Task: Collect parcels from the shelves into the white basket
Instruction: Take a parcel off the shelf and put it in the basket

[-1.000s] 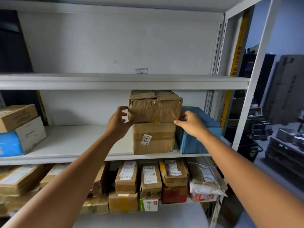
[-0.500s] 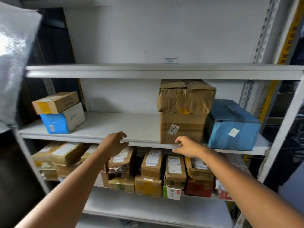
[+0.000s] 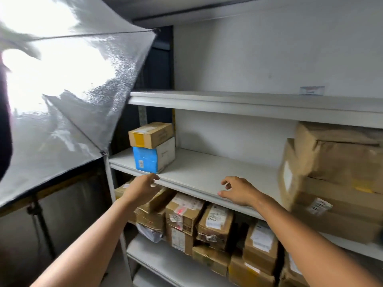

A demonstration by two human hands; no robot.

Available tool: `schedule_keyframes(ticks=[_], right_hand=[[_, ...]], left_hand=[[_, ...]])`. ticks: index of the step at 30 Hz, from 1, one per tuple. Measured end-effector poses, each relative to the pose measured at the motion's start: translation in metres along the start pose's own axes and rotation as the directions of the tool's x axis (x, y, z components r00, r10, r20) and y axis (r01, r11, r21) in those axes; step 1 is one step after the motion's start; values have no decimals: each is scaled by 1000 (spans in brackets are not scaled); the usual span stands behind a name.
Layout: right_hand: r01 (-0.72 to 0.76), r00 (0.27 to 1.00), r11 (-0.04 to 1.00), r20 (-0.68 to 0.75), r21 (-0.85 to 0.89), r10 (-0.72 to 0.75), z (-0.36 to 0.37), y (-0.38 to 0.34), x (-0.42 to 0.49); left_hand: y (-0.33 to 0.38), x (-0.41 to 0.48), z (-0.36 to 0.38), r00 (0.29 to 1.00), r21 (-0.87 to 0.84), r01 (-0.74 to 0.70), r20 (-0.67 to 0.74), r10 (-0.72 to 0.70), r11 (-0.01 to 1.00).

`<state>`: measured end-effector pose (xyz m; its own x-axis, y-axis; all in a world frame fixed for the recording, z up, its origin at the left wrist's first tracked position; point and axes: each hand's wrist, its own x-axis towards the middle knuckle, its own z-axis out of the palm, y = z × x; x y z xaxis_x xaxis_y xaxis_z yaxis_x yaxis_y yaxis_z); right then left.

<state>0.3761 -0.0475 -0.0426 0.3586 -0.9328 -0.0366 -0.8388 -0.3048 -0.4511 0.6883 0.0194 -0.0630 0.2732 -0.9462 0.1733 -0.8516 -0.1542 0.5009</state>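
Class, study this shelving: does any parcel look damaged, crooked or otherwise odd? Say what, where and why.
Yes. The top brown box at the right of the middle shelf is creased and dented. On the shelf below, the parcels lean at mixed angles rather than standing square.

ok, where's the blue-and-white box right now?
Head view: the blue-and-white box sits at the left end of the middle shelf, under a small brown carton, just above the left hand.
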Motion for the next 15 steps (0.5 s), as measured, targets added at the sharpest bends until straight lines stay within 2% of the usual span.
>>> schedule_keyframes(ticks=[2, 7, 10, 15], right_hand=[[28, 1000, 1000, 2, 13, -28, 8, -25, 28], [114, 993, 991, -46, 63, -111, 26, -83, 95], [162, 984, 979, -91, 127, -151, 35, -111, 129], [174, 977, 944, -170, 279, -130, 46, -143, 176]], left_hand=[[-24, 17, -14, 999, -54, 42, -22, -44, 998], [-75, 60, -35, 990, -59, 92, -105, -98, 994], [-95, 84, -41, 975, -149, 133, -156, -156, 980], [-104, 123, -50, 954, -316, 142, -211, -215, 938]])
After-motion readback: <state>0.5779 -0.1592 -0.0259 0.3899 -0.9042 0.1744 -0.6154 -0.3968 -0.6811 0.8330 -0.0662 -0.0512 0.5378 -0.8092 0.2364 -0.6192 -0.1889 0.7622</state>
